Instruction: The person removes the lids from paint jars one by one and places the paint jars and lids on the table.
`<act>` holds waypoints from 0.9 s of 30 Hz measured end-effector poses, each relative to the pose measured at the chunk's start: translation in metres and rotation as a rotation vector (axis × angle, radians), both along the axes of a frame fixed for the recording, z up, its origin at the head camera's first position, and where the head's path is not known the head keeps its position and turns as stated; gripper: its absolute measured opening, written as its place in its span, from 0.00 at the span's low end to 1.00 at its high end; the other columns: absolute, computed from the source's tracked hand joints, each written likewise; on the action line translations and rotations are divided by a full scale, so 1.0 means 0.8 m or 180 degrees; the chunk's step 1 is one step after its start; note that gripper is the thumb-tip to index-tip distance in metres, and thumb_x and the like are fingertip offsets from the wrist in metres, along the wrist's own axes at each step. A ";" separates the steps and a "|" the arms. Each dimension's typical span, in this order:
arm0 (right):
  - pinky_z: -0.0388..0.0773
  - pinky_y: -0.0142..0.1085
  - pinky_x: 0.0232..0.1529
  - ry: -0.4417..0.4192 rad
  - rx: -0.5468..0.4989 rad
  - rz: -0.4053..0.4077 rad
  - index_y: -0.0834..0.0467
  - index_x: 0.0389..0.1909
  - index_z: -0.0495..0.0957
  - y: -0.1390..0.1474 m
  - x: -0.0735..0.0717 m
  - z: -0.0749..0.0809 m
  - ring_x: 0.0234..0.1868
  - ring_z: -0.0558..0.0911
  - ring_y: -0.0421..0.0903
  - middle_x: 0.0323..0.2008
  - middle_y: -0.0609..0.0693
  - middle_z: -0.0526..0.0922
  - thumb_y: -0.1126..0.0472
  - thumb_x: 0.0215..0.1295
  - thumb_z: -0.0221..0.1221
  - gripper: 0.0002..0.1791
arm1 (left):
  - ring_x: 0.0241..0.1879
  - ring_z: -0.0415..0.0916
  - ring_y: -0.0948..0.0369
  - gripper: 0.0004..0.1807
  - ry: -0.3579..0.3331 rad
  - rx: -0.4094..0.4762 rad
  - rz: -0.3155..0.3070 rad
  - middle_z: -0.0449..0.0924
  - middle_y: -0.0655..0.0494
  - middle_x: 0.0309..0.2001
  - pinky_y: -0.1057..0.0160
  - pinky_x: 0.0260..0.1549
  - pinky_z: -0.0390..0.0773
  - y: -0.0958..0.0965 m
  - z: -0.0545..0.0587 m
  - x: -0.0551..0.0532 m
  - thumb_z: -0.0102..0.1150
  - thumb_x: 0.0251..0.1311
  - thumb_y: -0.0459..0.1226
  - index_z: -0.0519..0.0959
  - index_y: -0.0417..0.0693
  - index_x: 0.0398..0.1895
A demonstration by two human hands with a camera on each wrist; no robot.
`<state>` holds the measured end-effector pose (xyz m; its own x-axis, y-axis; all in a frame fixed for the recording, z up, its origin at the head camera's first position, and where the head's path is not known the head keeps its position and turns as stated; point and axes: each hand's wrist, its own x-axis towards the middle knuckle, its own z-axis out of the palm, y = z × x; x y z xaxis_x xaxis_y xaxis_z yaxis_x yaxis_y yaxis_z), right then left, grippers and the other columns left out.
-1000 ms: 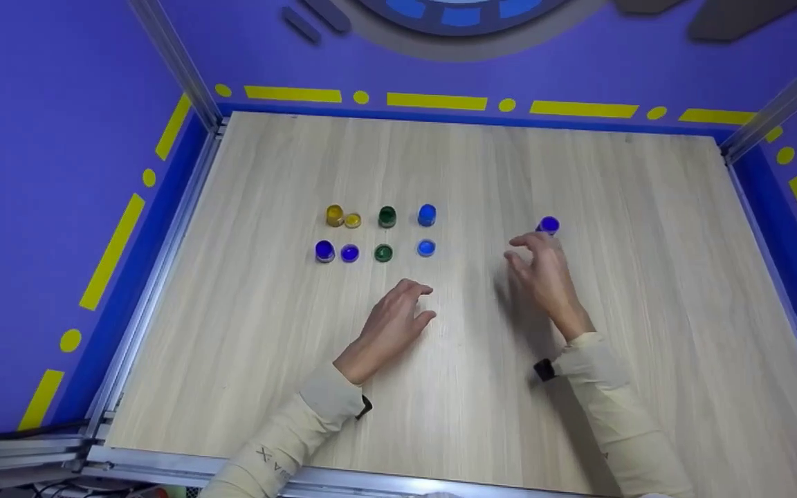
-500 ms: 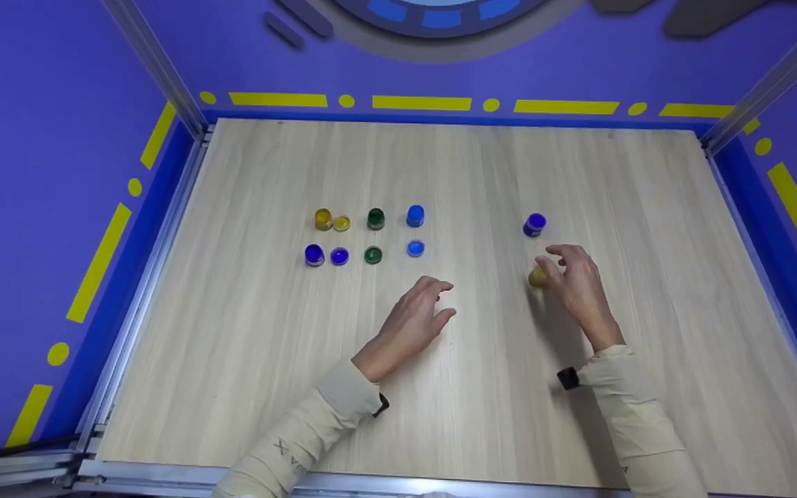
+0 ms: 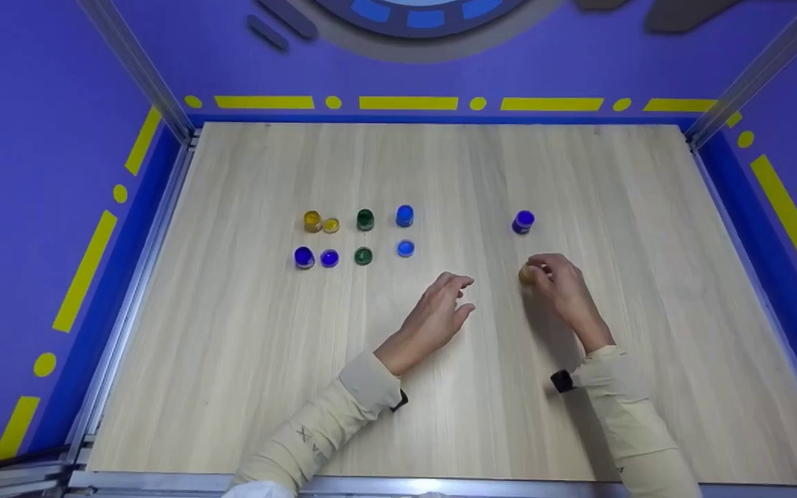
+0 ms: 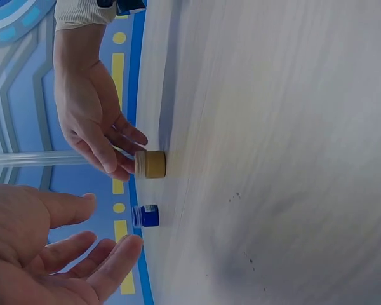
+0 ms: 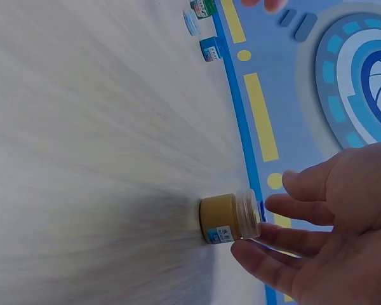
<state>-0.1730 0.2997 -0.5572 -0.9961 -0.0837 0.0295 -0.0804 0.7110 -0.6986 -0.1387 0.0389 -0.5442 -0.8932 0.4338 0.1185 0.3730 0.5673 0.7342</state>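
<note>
A small paint jar (image 5: 217, 216) with yellow-ochre contents and a clear top stands upright on the table at the right. My right hand (image 3: 566, 287) is at its top, fingers bent on either side of the clear part. In the right wrist view the right thumb is apart from the jar, while other fingertips (image 5: 244, 249) are right at its rim. Behind it stands a purple-blue paint jar (image 3: 523, 222). My left hand (image 3: 433, 315) hovers over the middle of the table, thumb and fingers spread apart, with nothing between them.
Left of centre stand a yellow jar (image 3: 312, 221), a green jar (image 3: 365, 220), a blue jar (image 3: 405, 216) and a purple jar (image 3: 304, 258). Beside them lie shallow discs: yellow (image 3: 331, 225), purple (image 3: 329, 259), green (image 3: 363, 256) and blue (image 3: 405, 248). Blue-purple walls (image 3: 405, 76) enclose the table.
My right hand has come back from the purple-blue jar, uncovering it, and closed in around the yellow jar's top. My left hand has shifted right. The head view has turned slightly.
</note>
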 end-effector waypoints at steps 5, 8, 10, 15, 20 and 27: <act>0.78 0.56 0.52 -0.0061 0.0000 -0.0019 0.73 0.56 0.78 -0.005 0.005 -0.005 0.51 0.80 0.64 0.52 0.69 0.80 0.70 0.73 0.58 0.15 | 0.51 0.80 0.56 0.20 0.0097 -0.0099 -0.0048 0.79 0.48 0.54 0.63 0.51 0.78 0.016 -0.005 -0.003 0.64 0.69 0.33 0.76 0.38 0.62; 0.78 0.56 0.52 -0.0058 -0.0008 0.0000 0.74 0.56 0.78 -0.008 0.010 -0.007 0.49 0.81 0.63 0.49 0.69 0.80 0.72 0.70 0.60 0.15 | 0.52 0.80 0.56 0.20 0.0072 -0.0135 -0.0088 0.79 0.48 0.54 0.63 0.51 0.78 0.024 -0.009 -0.005 0.64 0.69 0.33 0.76 0.39 0.62; 0.78 0.56 0.51 -0.0049 -0.0013 0.0031 0.75 0.55 0.78 -0.011 0.014 -0.008 0.48 0.81 0.63 0.48 0.69 0.80 0.73 0.69 0.60 0.15 | 0.51 0.79 0.57 0.20 0.0034 -0.0141 -0.0111 0.79 0.48 0.54 0.63 0.51 0.78 0.029 -0.011 -0.006 0.64 0.69 0.33 0.77 0.39 0.63; 0.78 0.54 0.50 -0.0131 0.0014 0.0110 0.74 0.54 0.79 -0.022 0.023 -0.008 0.47 0.80 0.61 0.45 0.66 0.80 0.73 0.68 0.61 0.15 | 0.51 0.79 0.56 0.21 0.0005 -0.0185 -0.0131 0.79 0.47 0.55 0.63 0.52 0.77 0.038 -0.018 -0.008 0.64 0.68 0.32 0.76 0.38 0.62; 0.78 0.53 0.50 -0.0258 0.0038 0.0193 0.72 0.53 0.80 -0.034 0.029 -0.008 0.47 0.80 0.59 0.45 0.64 0.80 0.71 0.68 0.62 0.15 | 0.53 0.79 0.55 0.22 -0.0022 -0.0254 -0.0137 0.79 0.46 0.54 0.60 0.54 0.77 0.043 -0.025 -0.008 0.66 0.67 0.33 0.76 0.38 0.63; 0.79 0.54 0.50 -0.0277 -0.0051 0.0387 0.73 0.52 0.80 -0.047 0.038 -0.007 0.46 0.82 0.61 0.45 0.65 0.82 0.71 0.68 0.63 0.14 | 0.55 0.78 0.54 0.23 -0.0013 -0.0380 -0.0154 0.78 0.45 0.55 0.61 0.56 0.76 0.049 -0.033 -0.006 0.67 0.65 0.32 0.76 0.35 0.61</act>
